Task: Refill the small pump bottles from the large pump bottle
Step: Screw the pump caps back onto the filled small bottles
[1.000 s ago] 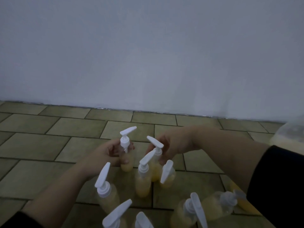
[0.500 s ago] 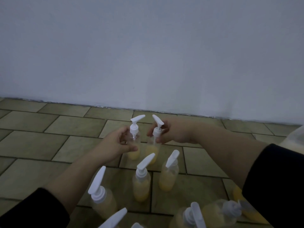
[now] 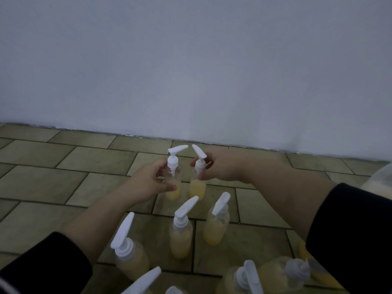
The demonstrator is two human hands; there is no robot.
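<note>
- Both hands had carried their small pump bottles farther toward the wall.
- The left hand (image 3: 148, 183) held the left bottle (image 3: 173, 183); the right hand (image 3: 220, 166) pinched the right bottle (image 3: 198, 183) at its collar.
- Set so close, their nozzles could knock and tip one.
- The large pump bottle (image 3: 379, 179) was cut off at the right edge.

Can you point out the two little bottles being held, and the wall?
Left-held bottle (image 3: 174, 190), head view: yellow liquid in its lower body.
Right-held bottle (image 3: 197, 188), head view: yellow liquid in its lower body.
Wall (image 3: 191, 71), head view: bare middle.
</note>
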